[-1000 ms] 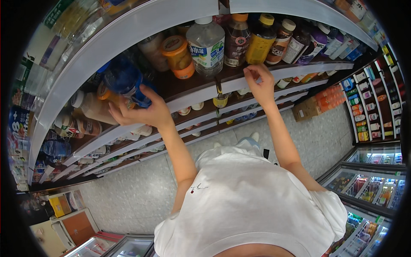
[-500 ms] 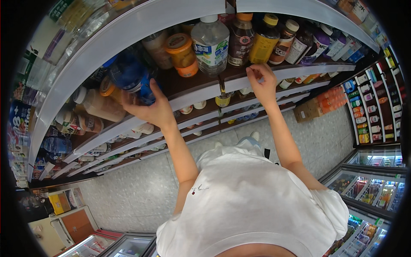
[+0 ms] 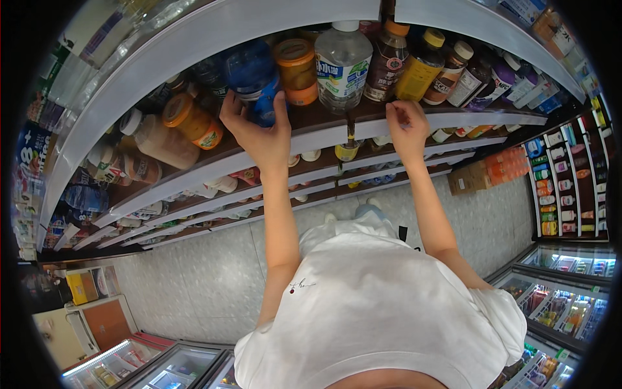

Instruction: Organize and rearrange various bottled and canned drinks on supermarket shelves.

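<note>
My left hand is wrapped round the lower part of a large blue bottle, which stands on the shelf beside an orange-lidded jar. Thumb and fingers press on opposite sides of the bottle. At the front edge of the shelf is my right hand, its fingers curled in with nothing visible in them. Closest to it are a brown bottle with an orange cap and a yellow-labelled bottle. A big clear bottle with a white cap stands between my two hands.
Left of the blue bottle stand another orange-lidded jar and a white-capped bottle. The shelf's pale front rail runs below. Cardboard boxes sit on the floor at right, and glass-fronted coolers are behind me.
My left hand has carried the blue bottle rightward, up against the orange-lidded jar. A gap shows where it was. The right hand stays curled at the shelf edge.
</note>
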### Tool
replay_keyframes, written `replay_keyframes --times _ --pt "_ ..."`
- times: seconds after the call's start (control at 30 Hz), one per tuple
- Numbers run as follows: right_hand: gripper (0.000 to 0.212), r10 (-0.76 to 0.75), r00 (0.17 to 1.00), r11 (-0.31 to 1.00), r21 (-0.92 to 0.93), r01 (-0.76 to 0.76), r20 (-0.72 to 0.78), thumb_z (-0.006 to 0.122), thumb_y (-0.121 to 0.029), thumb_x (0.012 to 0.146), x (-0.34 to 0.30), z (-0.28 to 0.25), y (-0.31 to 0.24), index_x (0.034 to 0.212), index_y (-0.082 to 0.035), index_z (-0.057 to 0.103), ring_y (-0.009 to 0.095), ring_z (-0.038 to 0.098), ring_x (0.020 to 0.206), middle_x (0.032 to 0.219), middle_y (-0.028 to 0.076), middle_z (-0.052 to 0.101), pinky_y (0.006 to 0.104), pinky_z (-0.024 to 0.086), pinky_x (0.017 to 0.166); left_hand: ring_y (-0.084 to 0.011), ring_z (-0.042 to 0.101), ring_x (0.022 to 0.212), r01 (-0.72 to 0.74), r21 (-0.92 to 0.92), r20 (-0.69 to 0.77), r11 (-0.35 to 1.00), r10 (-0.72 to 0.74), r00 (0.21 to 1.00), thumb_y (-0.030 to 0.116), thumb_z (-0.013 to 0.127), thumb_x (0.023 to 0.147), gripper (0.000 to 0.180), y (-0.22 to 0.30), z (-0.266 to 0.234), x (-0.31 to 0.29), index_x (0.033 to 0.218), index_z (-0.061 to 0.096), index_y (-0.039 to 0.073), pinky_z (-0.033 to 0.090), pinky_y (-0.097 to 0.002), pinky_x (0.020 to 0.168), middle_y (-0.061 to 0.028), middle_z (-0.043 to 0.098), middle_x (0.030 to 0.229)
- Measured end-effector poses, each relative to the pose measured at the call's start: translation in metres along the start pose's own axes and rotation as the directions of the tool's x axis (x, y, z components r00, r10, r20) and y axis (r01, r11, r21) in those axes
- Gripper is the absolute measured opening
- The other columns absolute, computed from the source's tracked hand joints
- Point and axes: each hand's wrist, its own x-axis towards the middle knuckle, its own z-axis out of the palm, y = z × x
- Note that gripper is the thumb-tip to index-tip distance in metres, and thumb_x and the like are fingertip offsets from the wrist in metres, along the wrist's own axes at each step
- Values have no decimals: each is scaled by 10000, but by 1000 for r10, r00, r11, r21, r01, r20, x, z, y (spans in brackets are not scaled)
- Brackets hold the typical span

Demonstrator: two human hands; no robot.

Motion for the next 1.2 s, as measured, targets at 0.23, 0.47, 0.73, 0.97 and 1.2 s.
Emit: replay_keyframes --times 0.23,0.47,0.73,0.97,1.2 --pt "84 -39 995 999 -18 37 -96 701 -64 773 -1 9 6 789 -31 625 165 517 548 653 56 529 291 395 495 -238 557 1019 -117 11 -28 993 117 993 167 680 844 427 -25 -25 18 1175 493 -26 466 -325 847 -149 545 1103" --pt "97 -101 991 993 -63 96 -90 713 -72 750 -2 8 12 767 -49 620 189 484 515 608 50 492 314 372 475 -233 574 1025 -34 -110 -190 993 12 982 176 553 931 342 -14 -25 31 1192 479 -33 436 -311 878 -168 556 1190" --pt "107 -178 983 981 -85 174 -46 716 -52 715 0 5 16 750 -61 616 202 479 520 598 38 484 334 365 481 -338 488 1149 -60 163 -170 985 88 981 203 503 949 384 -32 -5 4 1223 449 -60 355 -408 990 -216 512 1231" --pt "126 -219 975 972 -84 220 22 721 -52 688 1 -2 19 750 -62 611 202 488 535 602 32 490 338 360 498 -372 493 1124 -74 367 -160 927 141 977 262 439 976 414 -30 -3 3 1229 450 -67 361 -416 970 -229 513 1221" --pt "135 -251 968 967 -36 251 13 719 -50 674 -1 -1 20 738 -63 600 257 516 585 644 55 529 366 373 534 -371 498 1125 -87 410 -102 908 140 985 286 396 994 427 -33 -4 3 1230 445 -66 362 -418 969 -224 515 1228"
